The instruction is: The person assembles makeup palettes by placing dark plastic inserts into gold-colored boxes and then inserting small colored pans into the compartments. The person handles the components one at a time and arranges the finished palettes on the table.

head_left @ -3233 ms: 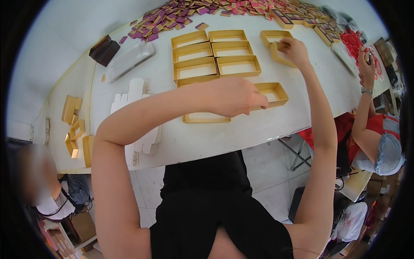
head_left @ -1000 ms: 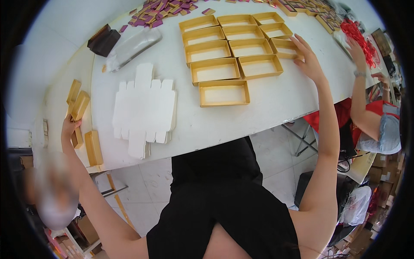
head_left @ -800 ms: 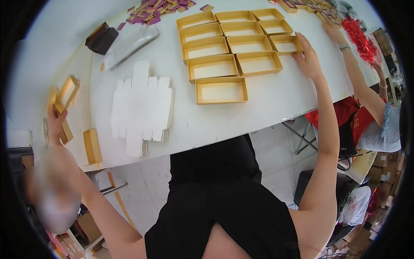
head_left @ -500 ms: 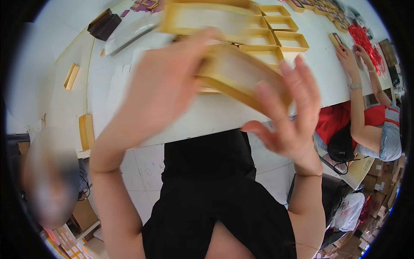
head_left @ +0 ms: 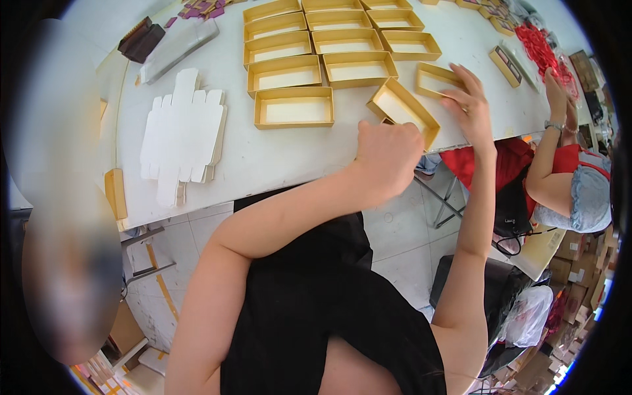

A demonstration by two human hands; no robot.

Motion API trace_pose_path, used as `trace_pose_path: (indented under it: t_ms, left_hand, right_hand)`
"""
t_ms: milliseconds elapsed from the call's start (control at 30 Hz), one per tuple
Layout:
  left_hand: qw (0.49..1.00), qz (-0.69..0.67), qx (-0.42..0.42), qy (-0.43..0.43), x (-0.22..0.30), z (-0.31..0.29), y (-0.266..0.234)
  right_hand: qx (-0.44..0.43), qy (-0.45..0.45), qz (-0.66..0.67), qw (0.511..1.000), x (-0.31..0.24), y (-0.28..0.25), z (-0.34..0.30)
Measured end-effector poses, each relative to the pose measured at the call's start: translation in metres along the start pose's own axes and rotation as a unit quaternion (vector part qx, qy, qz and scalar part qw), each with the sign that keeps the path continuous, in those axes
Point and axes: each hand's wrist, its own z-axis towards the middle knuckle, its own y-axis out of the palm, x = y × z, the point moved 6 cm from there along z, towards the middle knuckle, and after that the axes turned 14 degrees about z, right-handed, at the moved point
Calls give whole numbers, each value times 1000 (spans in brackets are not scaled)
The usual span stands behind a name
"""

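Observation:
My left hand (head_left: 390,157) reaches across to the right, its fingers curled on the near edge of a tilted, open gold cardboard box tray (head_left: 428,125). Part of that grip is hidden behind the knuckles. Further right, my right hand (head_left: 471,102) has its thumb and fingers about the right end of another gold box tray (head_left: 428,74) on the white table. Several similar gold box trays (head_left: 294,121) with white insides lie in columns to the left and beyond.
Flat white die-cut card blanks (head_left: 181,135) are stacked at the left of the white table (head_left: 230,158). A dark box (head_left: 141,41) stands farther back. At the right, a co-worker's hand (head_left: 556,99) is near red ribbon (head_left: 536,46). A narrow gold piece (head_left: 116,194) lies at the left edge.
The gold box trays that were raised before me are now lower, among the others. Both hands have moved right; my left arm now crosses my body. The white blanks have come into view.

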Motion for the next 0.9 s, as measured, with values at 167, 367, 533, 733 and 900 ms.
trace_pose_path:
  t_ms: [167, 367, 533, 733, 900]
  left_hand:
    - [998, 6, -24, -55, -11, 5, -6]
    - [990, 58, 71, 104, -11, -18, -40]
    - [937, 149, 282, 142, 12, -9, -19]
    - [922, 187, 292, 175, -10, 20, -7]
    - [927, 177, 274, 184, -24, 16, -4]
  right_hand:
    - [47, -29, -78, 995, -37, 5, 26]
    - [-74, 45, 10, 996, -103, 20, -14]
    - [-67, 76, 35, 994, -54, -6, -28]
    - [-20, 67, 40, 997, -25, -1, -18]
    - [-3, 118, 83, 989, -1, -2, -12]
